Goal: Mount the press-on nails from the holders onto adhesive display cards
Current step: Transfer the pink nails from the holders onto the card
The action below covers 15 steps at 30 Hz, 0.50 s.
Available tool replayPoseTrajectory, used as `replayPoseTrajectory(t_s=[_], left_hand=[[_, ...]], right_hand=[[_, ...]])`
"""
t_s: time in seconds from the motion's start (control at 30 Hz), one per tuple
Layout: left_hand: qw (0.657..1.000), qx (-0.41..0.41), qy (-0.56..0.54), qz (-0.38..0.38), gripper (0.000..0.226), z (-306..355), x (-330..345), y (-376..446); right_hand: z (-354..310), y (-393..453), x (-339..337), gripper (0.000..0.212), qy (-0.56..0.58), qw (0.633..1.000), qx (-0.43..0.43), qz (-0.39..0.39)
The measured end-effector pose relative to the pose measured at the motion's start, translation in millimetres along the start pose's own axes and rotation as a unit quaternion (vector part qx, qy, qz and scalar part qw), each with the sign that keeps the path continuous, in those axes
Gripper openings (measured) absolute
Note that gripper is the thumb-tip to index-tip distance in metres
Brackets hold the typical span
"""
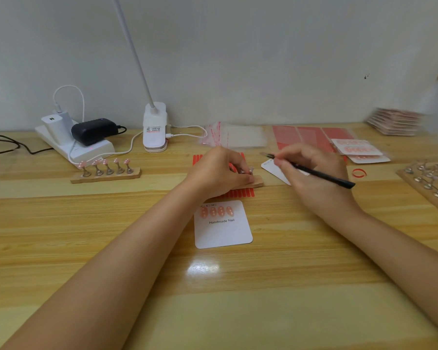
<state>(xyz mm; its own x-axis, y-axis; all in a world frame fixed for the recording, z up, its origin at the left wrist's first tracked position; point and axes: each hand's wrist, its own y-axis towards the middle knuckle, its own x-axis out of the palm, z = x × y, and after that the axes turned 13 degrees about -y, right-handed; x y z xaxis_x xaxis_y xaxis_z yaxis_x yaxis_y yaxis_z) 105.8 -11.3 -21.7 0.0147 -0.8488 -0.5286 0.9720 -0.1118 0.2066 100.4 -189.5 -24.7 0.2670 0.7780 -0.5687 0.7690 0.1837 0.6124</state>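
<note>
A white display card [224, 233] printed "Handmade Nail" lies at the table's middle with several pink dotted nails [216, 212] stuck along its top. Just behind it my left hand [218, 173] grips a small wooden holder strip [256, 184] resting on a sheet of red adhesive strips [240, 193]. My right hand [311, 170] holds a black tweezer-like tool [321, 174], its tip pointing left above another white card [273, 169]. A second wooden holder [106, 176] with several pink nails on metal stands sits at the left.
A white power strip [86, 147] with chargers and a clip lamp base [154, 127] stand at the back. Clear bags [235, 135], red sheets [311, 137], finished cards [357, 147], a stacked pile [395, 122] and a board of empty metal stands [430, 180] fill the right.
</note>
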Motion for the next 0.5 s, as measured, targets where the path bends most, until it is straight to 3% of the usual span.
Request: replayPoseTrajectory(t_s=[0.23, 0.5], left_hand=[[0.999, 0.006, 0.033, -0.001, 0.011, 0, -2, 1], [0.993, 0.015, 0.114, -0.029, 0.065, 4, -11, -2]], right_hand=[[-5, -3, -7, 0.025, 0.074, 0.997, 0.037, -0.002], [-23, -15, -16, 0.020, 0.113, 0.993, 0.016, -0.038]])
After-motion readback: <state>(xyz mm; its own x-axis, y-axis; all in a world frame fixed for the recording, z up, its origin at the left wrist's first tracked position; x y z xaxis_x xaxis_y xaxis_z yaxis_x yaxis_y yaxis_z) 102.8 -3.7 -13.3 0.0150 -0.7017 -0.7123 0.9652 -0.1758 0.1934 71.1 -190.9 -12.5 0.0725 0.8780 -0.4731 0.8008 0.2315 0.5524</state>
